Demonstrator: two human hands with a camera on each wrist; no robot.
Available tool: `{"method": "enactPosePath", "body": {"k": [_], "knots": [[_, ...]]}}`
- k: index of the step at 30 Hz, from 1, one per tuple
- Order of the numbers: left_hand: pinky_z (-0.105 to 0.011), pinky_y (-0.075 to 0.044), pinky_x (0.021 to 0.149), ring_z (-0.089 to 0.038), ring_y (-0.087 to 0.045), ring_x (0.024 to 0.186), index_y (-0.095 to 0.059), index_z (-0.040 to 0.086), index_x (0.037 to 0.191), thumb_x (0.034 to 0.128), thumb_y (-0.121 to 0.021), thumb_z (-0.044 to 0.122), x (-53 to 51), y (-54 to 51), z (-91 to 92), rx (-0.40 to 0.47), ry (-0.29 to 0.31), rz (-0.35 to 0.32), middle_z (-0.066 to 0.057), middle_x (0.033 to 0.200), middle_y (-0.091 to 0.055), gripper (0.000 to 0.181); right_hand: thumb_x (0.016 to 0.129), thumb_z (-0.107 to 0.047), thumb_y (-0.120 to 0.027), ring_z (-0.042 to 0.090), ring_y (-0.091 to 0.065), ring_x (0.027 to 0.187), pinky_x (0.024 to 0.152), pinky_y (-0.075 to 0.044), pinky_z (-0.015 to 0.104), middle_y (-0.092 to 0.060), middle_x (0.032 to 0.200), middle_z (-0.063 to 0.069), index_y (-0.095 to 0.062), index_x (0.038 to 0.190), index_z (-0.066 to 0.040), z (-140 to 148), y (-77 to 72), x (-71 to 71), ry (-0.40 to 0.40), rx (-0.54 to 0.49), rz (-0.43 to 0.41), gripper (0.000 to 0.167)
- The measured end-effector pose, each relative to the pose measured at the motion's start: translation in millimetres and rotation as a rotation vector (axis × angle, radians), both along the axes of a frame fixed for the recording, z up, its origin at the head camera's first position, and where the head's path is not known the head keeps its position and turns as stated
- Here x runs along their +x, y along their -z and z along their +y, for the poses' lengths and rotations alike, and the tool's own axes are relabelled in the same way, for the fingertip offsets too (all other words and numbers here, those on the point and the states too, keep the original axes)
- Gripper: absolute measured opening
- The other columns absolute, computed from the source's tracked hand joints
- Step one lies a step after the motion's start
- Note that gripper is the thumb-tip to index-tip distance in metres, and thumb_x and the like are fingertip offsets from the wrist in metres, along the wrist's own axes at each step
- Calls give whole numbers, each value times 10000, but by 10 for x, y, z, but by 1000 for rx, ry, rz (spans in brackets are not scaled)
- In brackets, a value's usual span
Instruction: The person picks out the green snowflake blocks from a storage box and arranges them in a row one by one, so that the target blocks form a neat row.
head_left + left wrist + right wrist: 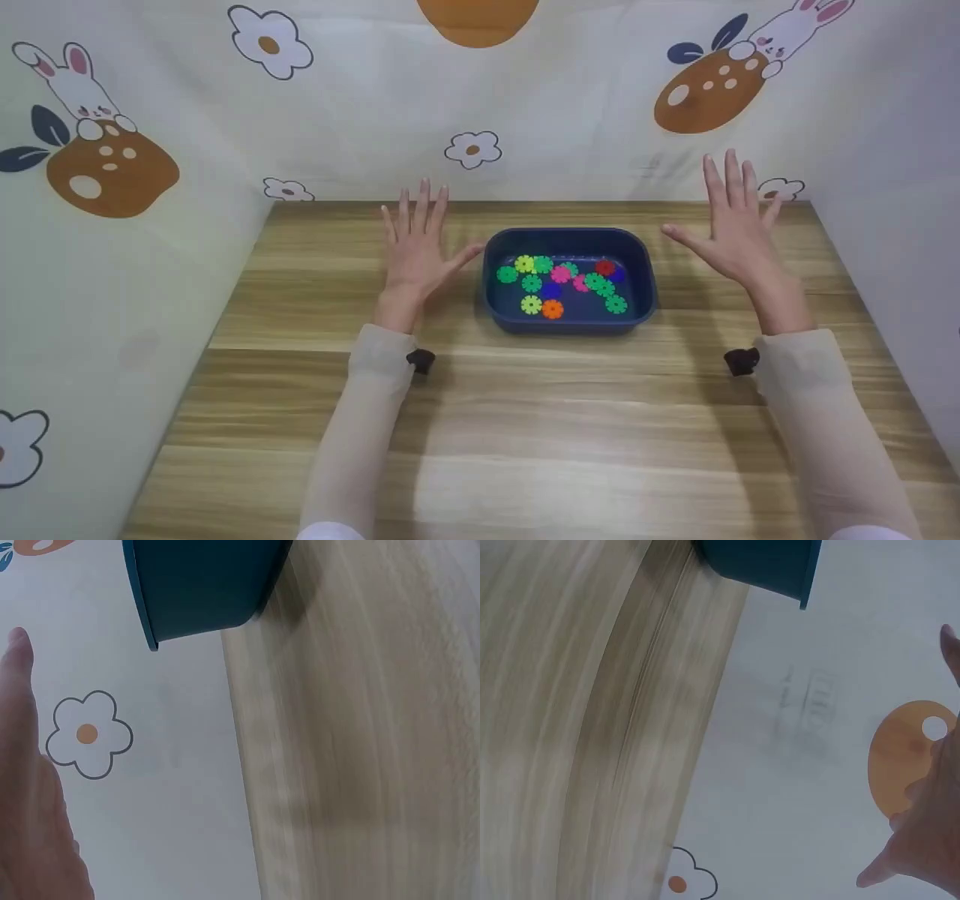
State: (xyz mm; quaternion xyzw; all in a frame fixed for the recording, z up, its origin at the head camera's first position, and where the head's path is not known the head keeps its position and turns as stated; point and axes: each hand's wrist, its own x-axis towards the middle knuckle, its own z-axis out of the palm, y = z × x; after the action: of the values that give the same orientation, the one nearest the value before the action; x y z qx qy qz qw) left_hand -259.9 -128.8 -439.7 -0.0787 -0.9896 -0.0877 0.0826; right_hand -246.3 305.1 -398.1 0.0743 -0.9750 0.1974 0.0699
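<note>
A dark-blue rectangular tub (570, 328) of multicoloured notched discs (531, 283) sat on the wood-grain tabletop (525, 435); the left hand (417, 259) was at its nine o'clock, the right hand (739, 236) at three, both with fingers (423, 206) spread wide.

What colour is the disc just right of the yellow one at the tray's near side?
That disc is orange; the head view shows it best.
</note>
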Motion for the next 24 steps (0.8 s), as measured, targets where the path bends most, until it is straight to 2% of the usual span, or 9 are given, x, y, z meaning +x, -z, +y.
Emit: {"method": "enactPosePath", "body": {"k": [5, 9, 13, 16, 20, 24], "knots": [[-633, 80, 1226, -320, 66, 1570, -44, 235, 1621, 848, -435, 816, 44, 41, 14, 73, 46, 2, -34, 1706, 38, 1043, 842, -670, -636, 353, 112, 1558, 1118, 174, 754, 117, 1695, 74, 56, 1614, -236, -96, 44, 4, -20, -91, 22, 1124], [-625, 121, 1218, -298, 74, 1572, -20, 235, 1621, 788, -327, 917, 82, 75, 37, 127, 81, -19, -17, 1706, 50, 1119, 846, -620, -679, 333, 54, 1568, 1175, 117, 709, 73, 1700, 73, 51, 1615, -220, -199, 82, 23, -34, -205, 23, 1134], [-608, 124, 1225, -285, 85, 1573, 4, 228, 1619, 704, -244, 990, 125, 127, 68, 184, 128, -49, -9, 1703, 75, 1217, 865, -499, -730, 310, 14, 1573, 1237, -4, 639, 45, 1702, 73, 36, 1616, -211, -322, 128, 44, -43, -302, 30, 1110], [-576, 96, 1242, -277, 85, 1573, 31, 229, 1617, 735, -373, 946, 157, 171, 96, 229, 165, -83, 3, 1698, 112, 1206, 880, -414, -745, 295, -7, 1574, 1260, -70, 581, 15, 1701, 90, 18, 1618, -206, -431, 166, 49, -60, -351, 32, 1082], [-542, 57, 1259, -275, 72, 1573, 46, 218, 1615, 797, -619, 750, 168, 217, 138, 294, 224, -119, 1, 1695, 133, 1181, 899, -373, -733, 294, -31, 1574, 1269, -90, 550, -26, 1699, 103, -13, 1620, -193, -584, 224, 31, -97, -395, 38, 1035], [-525, 44, 1266, -277, 53, 1575, 33, 208, 1617, 775, -725, 657, 177, 255, 166, 372, 281, -160, 1, 1696, 129, 1218, 918, -385, -707, 294, -52, 1572, 1270, -99, 543, -44, 1700, 87, -32, 1621, -196, -747, 296, 21, -132, -414, 26, 992]]}}
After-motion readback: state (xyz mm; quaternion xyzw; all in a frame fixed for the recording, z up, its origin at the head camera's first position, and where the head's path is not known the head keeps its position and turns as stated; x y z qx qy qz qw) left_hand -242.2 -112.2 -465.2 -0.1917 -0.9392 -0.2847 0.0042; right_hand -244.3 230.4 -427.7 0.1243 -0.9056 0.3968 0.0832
